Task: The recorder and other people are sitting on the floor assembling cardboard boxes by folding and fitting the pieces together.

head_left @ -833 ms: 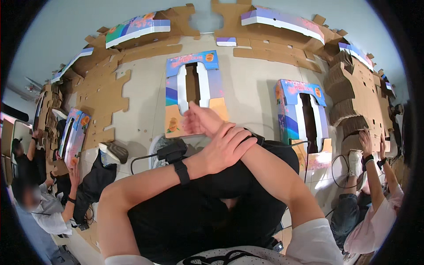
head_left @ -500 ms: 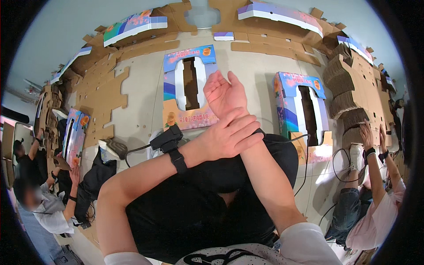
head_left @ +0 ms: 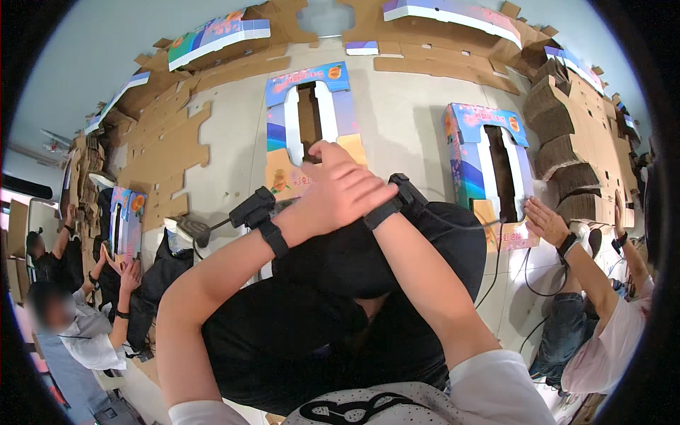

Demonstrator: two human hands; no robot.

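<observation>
Both hands are crossed above the legs (head_left: 283,326): the left hand (head_left: 338,196) lies over the right hand (head_left: 331,156) near its wrist, and how tightly it holds I cannot tell. The right hand has its fingers partly bent, and I see nothing held in it. Just beyond is the nearest box (head_left: 348,126), lying on the floor (head_left: 397,106) in front of the person; whether the fingers touch it, I cannot say. This box looks already folded into shape. White flaps (head_left: 291,120) border its long opening, and through it only brown cardboard (head_left: 309,113) shows, no goods.

To the right, a second box (head_left: 486,166) seems equally formed, also dark inside, and a co-worker's hand (head_left: 545,221) is at its near corner. On the left, another co-worker's hand (head_left: 129,275) is at a third box (head_left: 129,230). Flat cardboard sheets (head_left: 166,152) at the left and a thick cardboard stack (head_left: 595,142) at the right are not folded, so I judge that much is left.
</observation>
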